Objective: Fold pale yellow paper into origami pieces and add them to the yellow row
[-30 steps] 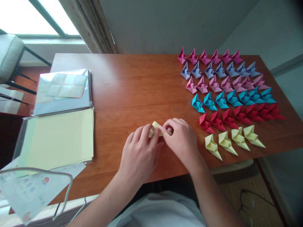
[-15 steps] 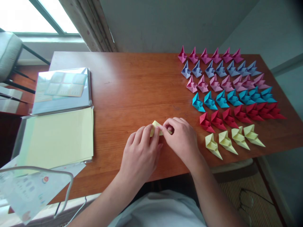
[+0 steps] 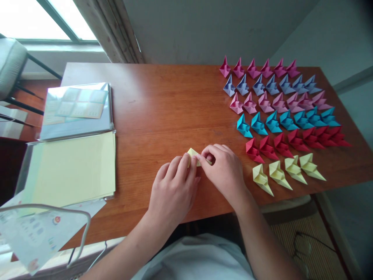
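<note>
A small folded piece of pale yellow paper [image 3: 191, 152] lies between my hands near the table's front, partly hidden by my fingers. My left hand [image 3: 173, 186] presses its fingers on the left part of the paper. My right hand [image 3: 223, 167] pinches the paper's right side between thumb and curled fingers. To the right stand several yellow folded paper pieces [image 3: 279, 175] with pointed ends, in a row of the same pale colour.
Beyond the yellow row are rows of red [image 3: 281, 146], blue [image 3: 273, 122], pink [image 3: 265, 102], lavender [image 3: 258, 85] and magenta folded pieces [image 3: 253, 69]. At left lie a stack of yellow paper sheets [image 3: 72, 167] and a clear-covered packet [image 3: 49, 112] on the wooden table [image 3: 163, 105].
Both hands hold the yellow paper almost exactly as before. The camera view has shifted very slightly.
</note>
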Tool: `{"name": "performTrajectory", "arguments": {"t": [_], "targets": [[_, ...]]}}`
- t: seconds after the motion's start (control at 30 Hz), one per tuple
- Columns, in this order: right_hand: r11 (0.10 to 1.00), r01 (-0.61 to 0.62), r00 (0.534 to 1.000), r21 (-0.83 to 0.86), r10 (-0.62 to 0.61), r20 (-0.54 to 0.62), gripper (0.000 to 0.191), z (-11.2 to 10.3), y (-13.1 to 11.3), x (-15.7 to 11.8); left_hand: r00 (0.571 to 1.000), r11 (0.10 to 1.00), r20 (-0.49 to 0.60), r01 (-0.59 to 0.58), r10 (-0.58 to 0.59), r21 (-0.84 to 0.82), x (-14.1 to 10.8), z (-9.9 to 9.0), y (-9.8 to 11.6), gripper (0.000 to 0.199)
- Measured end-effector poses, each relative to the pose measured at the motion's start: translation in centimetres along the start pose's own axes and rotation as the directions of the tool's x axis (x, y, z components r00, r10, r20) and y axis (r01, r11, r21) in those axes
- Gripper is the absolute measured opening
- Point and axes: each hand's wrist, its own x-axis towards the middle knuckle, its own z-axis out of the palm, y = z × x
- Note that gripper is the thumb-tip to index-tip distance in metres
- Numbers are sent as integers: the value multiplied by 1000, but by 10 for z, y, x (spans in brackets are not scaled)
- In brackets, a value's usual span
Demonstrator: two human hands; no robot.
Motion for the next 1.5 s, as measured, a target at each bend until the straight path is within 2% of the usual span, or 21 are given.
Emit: {"name": "performTrajectory", "arguments": {"t": [0.2,0.73,0.87,1.03,1.2,1.5], "targets": [[1000,-9,1000,-9,9,-14,31,2,-1,2,1000,999,-7,-22,22,26,-2,-1,-1,44],[996,17,1000,-92,-16,4,26,3,-3,2,1000,999,8,-22,21,42,-2,-2,0,40],[998,42,999,-50,-41,16,16,1,-2,6,1000,999,6,-22,21,43,-3,0,0,41],[990,110,990,87,-117,81,12,-1,-2,21,1000,999,19,-19,18,44,-4,0,1,43],[989,104,986,110,-117,117,13,0,-1,32,1000,999,13,-20,20,48,-3,0,1,41],[988,108,981,109,-124,152,11,-7,-1,34,999,999,21,-27,27,27,-6,-1,-1,45]]}}
